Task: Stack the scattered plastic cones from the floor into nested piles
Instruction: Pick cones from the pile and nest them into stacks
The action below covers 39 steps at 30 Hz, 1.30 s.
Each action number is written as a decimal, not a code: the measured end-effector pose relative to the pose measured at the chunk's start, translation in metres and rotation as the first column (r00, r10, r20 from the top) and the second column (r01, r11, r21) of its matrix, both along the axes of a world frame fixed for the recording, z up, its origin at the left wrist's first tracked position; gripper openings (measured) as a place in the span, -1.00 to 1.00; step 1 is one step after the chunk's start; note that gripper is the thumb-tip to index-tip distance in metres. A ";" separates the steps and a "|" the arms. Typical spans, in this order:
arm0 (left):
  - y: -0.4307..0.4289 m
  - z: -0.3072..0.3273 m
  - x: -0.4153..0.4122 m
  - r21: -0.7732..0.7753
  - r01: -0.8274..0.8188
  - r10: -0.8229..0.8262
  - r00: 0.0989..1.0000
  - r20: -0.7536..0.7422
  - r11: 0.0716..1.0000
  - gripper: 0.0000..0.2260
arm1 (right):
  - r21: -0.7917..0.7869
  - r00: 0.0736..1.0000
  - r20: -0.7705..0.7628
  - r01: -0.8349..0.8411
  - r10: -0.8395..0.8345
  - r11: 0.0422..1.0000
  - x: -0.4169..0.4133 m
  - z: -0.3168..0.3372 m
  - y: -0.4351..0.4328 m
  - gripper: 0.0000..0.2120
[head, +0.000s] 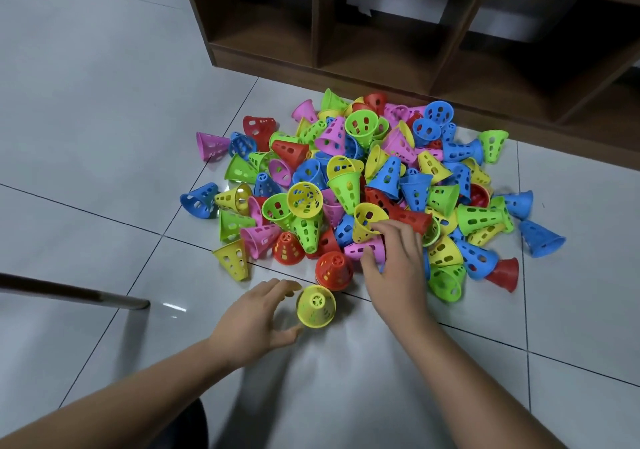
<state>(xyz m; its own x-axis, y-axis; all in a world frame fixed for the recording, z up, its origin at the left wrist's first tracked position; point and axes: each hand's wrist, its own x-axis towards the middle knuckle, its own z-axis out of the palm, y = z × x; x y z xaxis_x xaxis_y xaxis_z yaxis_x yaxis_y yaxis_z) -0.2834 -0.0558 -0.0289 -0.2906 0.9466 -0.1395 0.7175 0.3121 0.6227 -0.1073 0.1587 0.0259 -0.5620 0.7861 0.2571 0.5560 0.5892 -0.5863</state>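
Head: R hand [394, 261] (half-open) on cone [364, 216]

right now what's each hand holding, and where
Cannot tell: right hand touches the tilted yellow cone at its rim, left hand cups the upright yellow cone at its side.

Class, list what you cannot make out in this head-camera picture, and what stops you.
- Head view: the right hand covers the cones under it. Whether its fingers pinch the far yellow cone or just touch it is unclear.
- Motion blur hides whether the left hand touches the near yellow cone.
- Upper cones bury the lower ones in the pile, so no count is possible.
- The shelf and dark rod are cut off by the picture's edges.
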 end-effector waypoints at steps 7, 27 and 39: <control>0.020 -0.008 0.028 0.020 -0.033 0.033 0.999 -0.030 0.999 -0.34 | 0.119 0.965 0.258 -0.091 0.057 0.989 -0.005 -0.023 0.034 -0.69; -0.001 0.001 -0.069 0.075 -0.534 0.537 0.844 -0.013 0.842 -0.63 | -0.956 0.655 -0.210 0.017 -0.726 0.292 0.018 -0.041 -0.024 -0.88; 0.002 -0.037 -0.086 -0.082 -0.672 0.674 0.738 0.007 0.736 -0.26 | -0.792 0.927 0.079 0.282 -0.366 0.542 0.059 -0.081 -0.066 -0.57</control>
<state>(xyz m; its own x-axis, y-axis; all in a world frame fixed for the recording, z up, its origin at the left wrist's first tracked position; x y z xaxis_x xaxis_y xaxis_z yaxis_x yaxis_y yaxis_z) -0.3693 -0.0540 -0.0655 -0.8418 0.4933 -0.2192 0.2823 0.7484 0.6002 -0.0483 0.0924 -0.0546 -0.2363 0.8261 -0.5117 0.5365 -0.3281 -0.7775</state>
